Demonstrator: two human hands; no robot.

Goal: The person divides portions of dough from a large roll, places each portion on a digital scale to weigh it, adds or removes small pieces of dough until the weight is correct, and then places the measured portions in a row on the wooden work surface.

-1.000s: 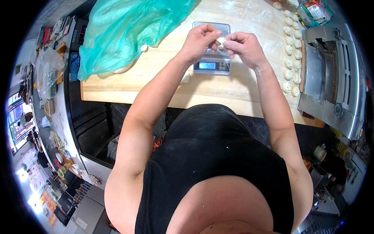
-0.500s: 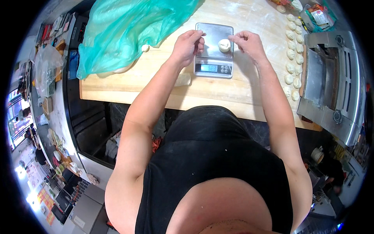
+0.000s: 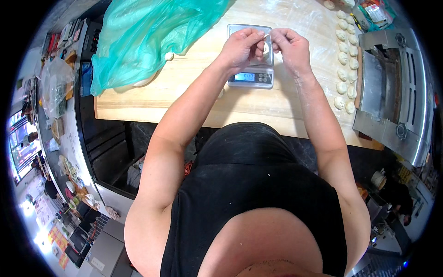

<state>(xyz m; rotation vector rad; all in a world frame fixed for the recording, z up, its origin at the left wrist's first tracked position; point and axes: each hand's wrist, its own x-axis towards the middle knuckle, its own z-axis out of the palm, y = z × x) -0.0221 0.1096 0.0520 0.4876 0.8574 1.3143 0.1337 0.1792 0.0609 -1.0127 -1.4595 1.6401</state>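
Over a digital kitchen scale (image 3: 249, 84) with a steel plate and a lit display, my two hands are close together. My left hand (image 3: 244, 50) is closed in a pinch, its fingertips above the plate. My right hand (image 3: 291, 48) is pinched too, its fingertips almost meeting the left ones. A sliver of something pale shows between the fingertips, too small to name. Below them a dough ball (image 3: 266, 48) is on the plate, partly hidden by my left fingers. The end of a dough strip (image 3: 221, 93) peeks out by my left forearm.
Two rows of dough balls (image 3: 342, 58) line the board's right side, beside a steel machine (image 3: 385, 83). At the left, green plastic sheeting (image 3: 152, 37) covers a large pale mass. A small dough lump (image 3: 169, 56) lies at its edge on the floured wooden board (image 3: 138, 104).
My left hand has moved right and my right hand slightly left, so their fingertips come together over the scale. The dough ball, fully visible before, is now partly covered.
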